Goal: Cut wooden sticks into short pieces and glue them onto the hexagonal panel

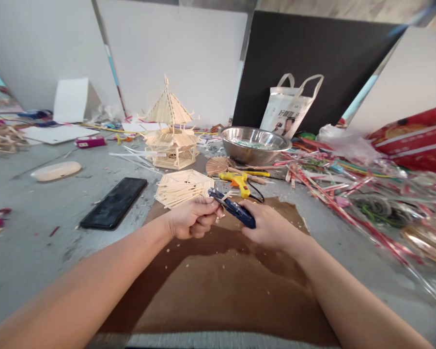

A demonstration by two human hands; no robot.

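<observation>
My right hand (267, 224) is wrapped round a blue-handled cutting tool (236, 209), its jaws pointing left toward my other hand. The fingers of my left hand (196, 215) are pinched together right by the jaws, on a thin pale wooden stick (224, 197) that is mostly hidden. Just beyond my left hand lies a flat panel of pale sticks (183, 186). Behind it stands a pavilion model (170, 111) made of the same sticks, with a pointed roof. A yellow glue gun (240, 182) rests past the cutter.
A brown sheet (218, 291) with small scraps lies under my hands. To the left are a black phone (114, 203) and a white oval case (56, 171). A metal bowl (254, 156) stands behind, beside a white bag (285, 114). Red-and-clear wrappers (327, 201) clutter the right.
</observation>
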